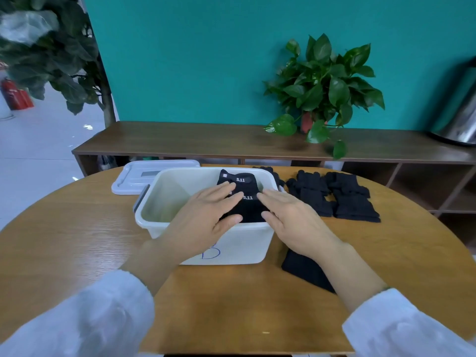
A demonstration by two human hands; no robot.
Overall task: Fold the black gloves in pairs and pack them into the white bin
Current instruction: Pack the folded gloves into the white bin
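Observation:
A white bin (164, 194) stands on the round wooden table, a blue mark on its front wall. Folded black gloves (251, 206) with white "5.11" labels lie in the bin's right half. My left hand (206, 217) lies flat on them with straight fingers, its thumb at their near edge. My right hand (291, 217) touches their right side, fingers straight, above the bin's right rim. Loose black gloves (334, 197) lie in a pile to the right of the bin. Another black glove (306, 271) lies on the table under my right forearm.
The bin's white lid (136, 176) lies behind it to the left. A low wooden shelf (206, 140) runs along the teal wall, carrying a potted plant (322, 88) and a metal container (461, 117). The table (77, 228) has a curved edge.

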